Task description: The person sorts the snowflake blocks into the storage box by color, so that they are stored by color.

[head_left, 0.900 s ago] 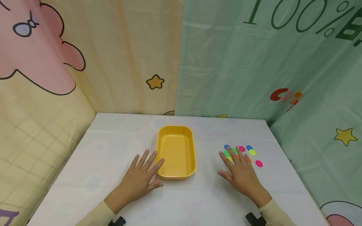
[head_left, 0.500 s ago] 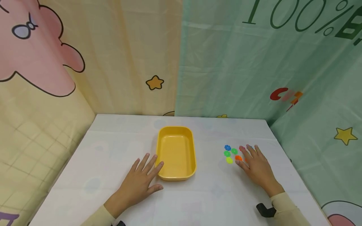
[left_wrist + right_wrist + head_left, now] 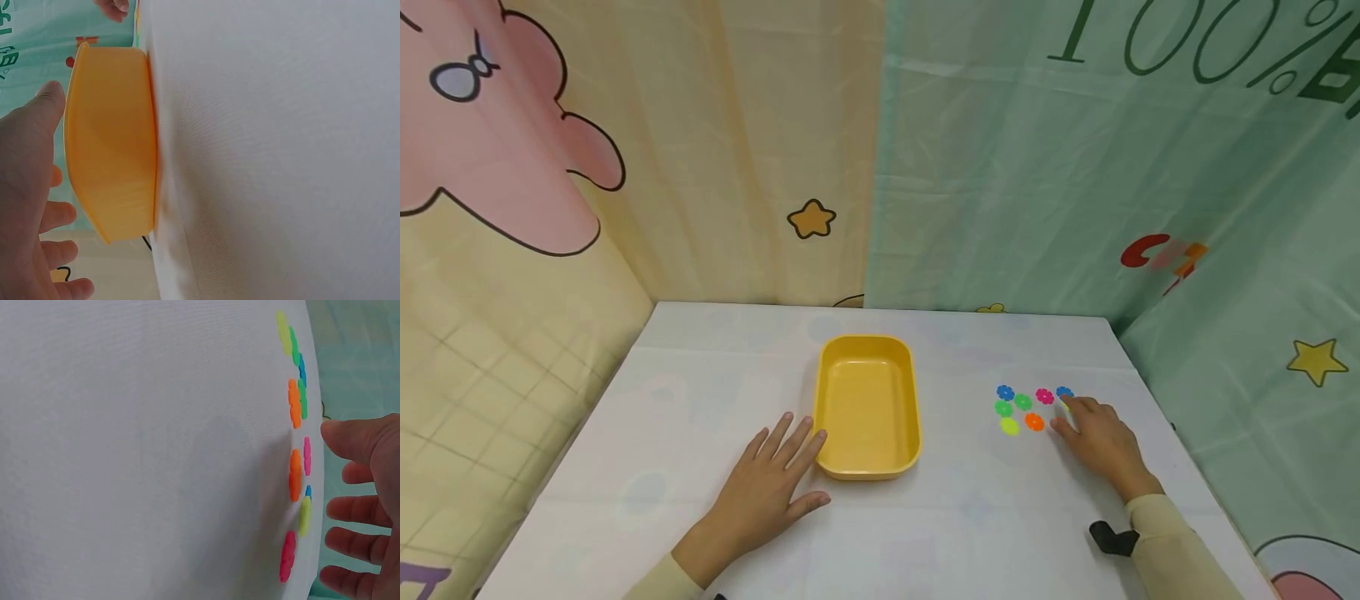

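In the head view a yellow tray (image 3: 868,408) stands at mid-table. My left hand (image 3: 760,500) is spread beside its near left side, fingertips at the rim; the left wrist view shows the tray (image 3: 112,144) next to the thumb and slightly bent fingers. Over the right end of a group of small flower-shaped pieces, my right hand (image 3: 1105,446) hovers with fingers bent and nothing seen between them. Blue (image 3: 1005,392), green (image 3: 1003,408), yellow (image 3: 1010,427), orange (image 3: 1034,422) and pink (image 3: 1045,397) pieces show. In the right wrist view a pink piece (image 3: 287,556) lies below the fingers' level.
A white cloth covers the table (image 3: 955,517). Behind it hang a cream curtain (image 3: 752,150) and a green curtain (image 3: 1000,167) with printed figures. A black wrist strap part (image 3: 1112,539) hangs by the right sleeve.
My right hand has moved right across the pieces, uncovering those on the left, and its fingers have drawn in. My left hand has shifted slightly down beside the tray.
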Demonstrator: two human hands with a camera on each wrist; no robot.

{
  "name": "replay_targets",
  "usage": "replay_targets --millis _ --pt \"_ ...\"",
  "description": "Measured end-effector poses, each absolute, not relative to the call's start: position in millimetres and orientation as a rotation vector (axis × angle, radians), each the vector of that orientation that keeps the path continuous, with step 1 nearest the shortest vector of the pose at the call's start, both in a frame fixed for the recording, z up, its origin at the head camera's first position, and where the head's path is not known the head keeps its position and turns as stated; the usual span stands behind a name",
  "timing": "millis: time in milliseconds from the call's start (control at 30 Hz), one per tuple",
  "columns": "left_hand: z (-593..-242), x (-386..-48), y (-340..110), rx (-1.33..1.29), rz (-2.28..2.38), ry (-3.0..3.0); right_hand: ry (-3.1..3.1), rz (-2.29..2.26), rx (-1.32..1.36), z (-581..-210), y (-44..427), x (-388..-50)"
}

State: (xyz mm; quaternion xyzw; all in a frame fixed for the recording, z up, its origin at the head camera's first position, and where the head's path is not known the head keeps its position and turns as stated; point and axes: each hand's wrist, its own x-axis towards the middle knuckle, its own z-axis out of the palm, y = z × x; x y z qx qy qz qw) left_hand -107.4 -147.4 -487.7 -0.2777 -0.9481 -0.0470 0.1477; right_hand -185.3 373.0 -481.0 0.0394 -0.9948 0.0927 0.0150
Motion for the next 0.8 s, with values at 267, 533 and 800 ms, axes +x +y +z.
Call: replay_targets --millis 267,533,800 --pt "-491 -107 -149 -0.81 -0.154 -2.714 -3.124 0.262 0.141 -490 375 -186" --pt "-494 -107 -150 -0.816 -0.144 -2.703 -3.16 0.283 0.118 -489 374 -192" --pt "-494 -106 -150 -0.836 -0.14 -2.703 -3.26 0.402 0.059 -483 377 -200"
